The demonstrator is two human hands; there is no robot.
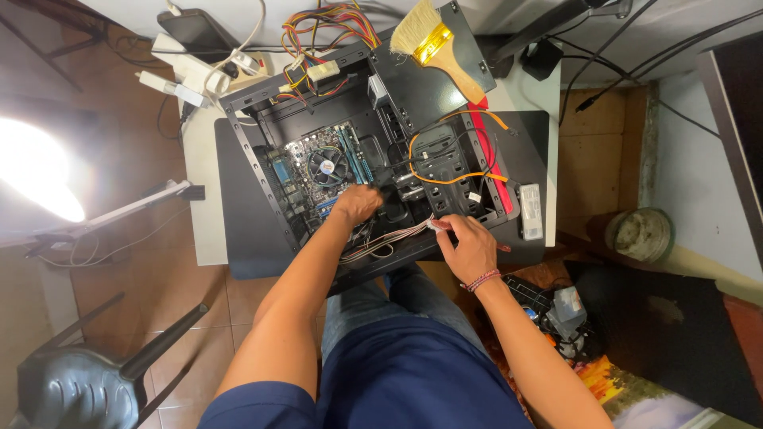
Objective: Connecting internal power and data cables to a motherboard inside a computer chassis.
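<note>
Both your hands are inside the open case (262, 127), working its thin cables (389, 238).

Your left hand (358, 202) is closed on a dark part beside the fan (327, 165); what it is stays hidden. Your right hand (469, 246) pinches the cable ends at the front edge. You seem mid-routing; seating them next needs a clear view of the socket, which your left fingers cover.

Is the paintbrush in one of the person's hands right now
No, the paintbrush lies untouched on the far end of the computer case, while the left hand and right hand work inside the case.
</note>
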